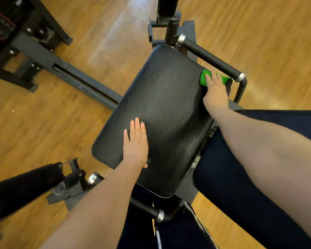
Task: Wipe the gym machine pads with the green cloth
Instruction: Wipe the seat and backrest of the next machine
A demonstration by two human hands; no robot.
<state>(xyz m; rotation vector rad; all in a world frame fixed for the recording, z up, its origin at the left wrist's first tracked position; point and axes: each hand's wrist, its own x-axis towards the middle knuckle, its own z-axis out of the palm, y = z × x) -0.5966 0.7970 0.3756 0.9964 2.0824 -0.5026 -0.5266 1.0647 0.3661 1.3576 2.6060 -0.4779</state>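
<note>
- Right hand (216,90) presses the green cloth (205,80) at the seat pad's (160,108) far right edge; fingers straight, laid flat over it, not curled round.
- Left hand (136,144) flat on the pad's near left part, fingers released, bracing.
- Unwiped pad lies left of the cloth; its long axis runs from near left to far right.
- Black handle bar (209,59) just beyond the cloth may check the stroke.
- Roller pad (22,186) lower left, apart.

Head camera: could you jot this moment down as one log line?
step: wiping | right hand: presses green cloth at seat pad edge | left hand: flat on pad | handle bar: untouched
</note>
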